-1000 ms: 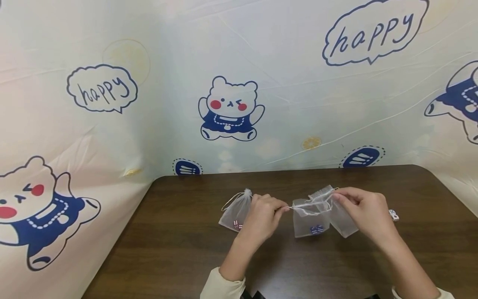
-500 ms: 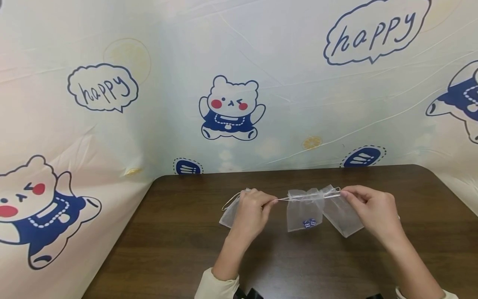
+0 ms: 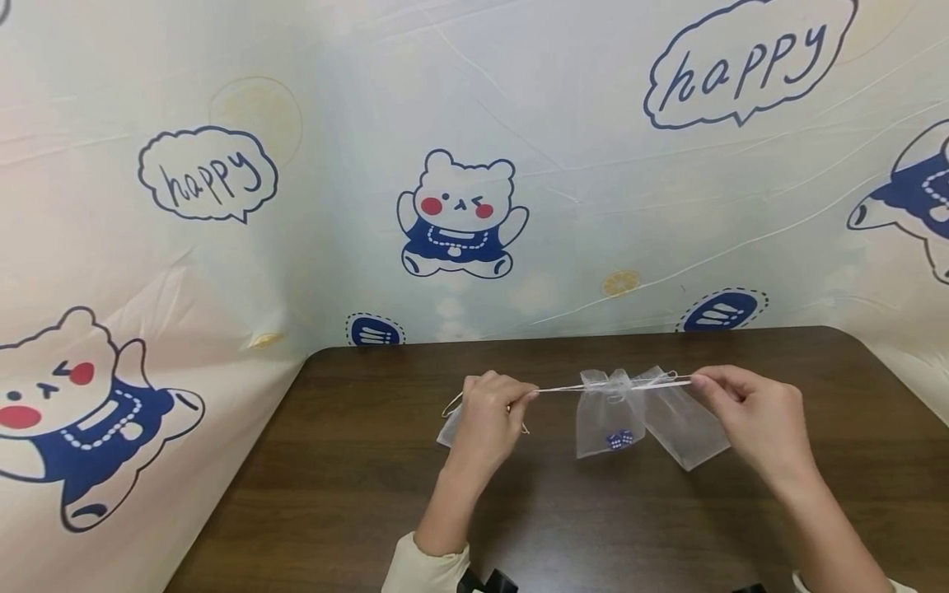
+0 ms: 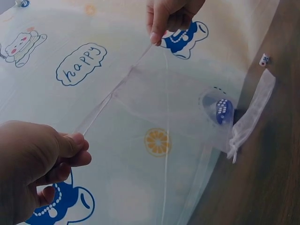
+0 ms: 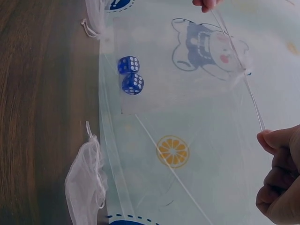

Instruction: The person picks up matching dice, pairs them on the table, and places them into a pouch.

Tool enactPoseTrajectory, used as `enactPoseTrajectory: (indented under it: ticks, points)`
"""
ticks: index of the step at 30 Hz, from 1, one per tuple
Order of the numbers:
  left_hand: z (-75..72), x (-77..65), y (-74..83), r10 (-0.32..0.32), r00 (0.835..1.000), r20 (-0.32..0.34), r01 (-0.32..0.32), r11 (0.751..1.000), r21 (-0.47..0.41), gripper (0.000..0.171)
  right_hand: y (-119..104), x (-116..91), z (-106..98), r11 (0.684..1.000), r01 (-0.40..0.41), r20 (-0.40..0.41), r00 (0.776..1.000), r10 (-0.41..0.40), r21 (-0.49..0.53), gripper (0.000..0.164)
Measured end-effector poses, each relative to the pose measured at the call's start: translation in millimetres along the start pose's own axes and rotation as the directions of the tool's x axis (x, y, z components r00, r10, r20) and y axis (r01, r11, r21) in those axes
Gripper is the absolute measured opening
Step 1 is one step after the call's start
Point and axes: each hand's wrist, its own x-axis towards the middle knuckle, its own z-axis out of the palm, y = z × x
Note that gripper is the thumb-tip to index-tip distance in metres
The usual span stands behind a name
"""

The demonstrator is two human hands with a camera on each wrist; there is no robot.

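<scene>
A sheer white drawstring pouch [image 3: 592, 428] hangs between my two hands, its mouth bunched along a taut cord [image 3: 556, 389]. Two blue dice [image 5: 131, 76] with white pips lie at its bottom. My left hand [image 3: 485, 424] pinches the cord's left end between thumb and forefinger. At the other end, thumb and fingertips of my right hand [image 3: 764, 420] pinch the cord. Behind and right of the hanging pouch, a second sheer pouch [image 3: 689, 428] lies on the table. Most of a third pouch [image 3: 448, 431] is hidden behind my left hand.
All this takes place over a dark wooden table [image 3: 334, 486]. A white die [image 4: 264, 59] shows beyond one pouch in the left wrist view. A printed cloth [image 3: 578, 181] with bears hangs behind the table's far edge.
My hands have drawn apart, the left going left and the right going right. The cord has pulled straight, the pouch mouth has gathered, and the pouch with the blue dice has risen slightly.
</scene>
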Motion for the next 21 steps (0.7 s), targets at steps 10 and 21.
enactPoseTrajectory:
  ticks: [10,21]
  points:
    - [-2.0,-1.0,-2.5,0.002,0.998,-0.062,-0.001,1.0,0.014,0.003,5.5,1.4,-4.3,1.0,-0.013,-0.065,0.998,0.012,-0.016,0.007]
    - [-1.3,-2.3,-3.6,-0.027,0.992,-0.125,0.033,0.998,0.047,0.004,7.1,1.8,-7.7,0.994,-0.09,-0.114,0.99,0.083,-0.057,0.004]
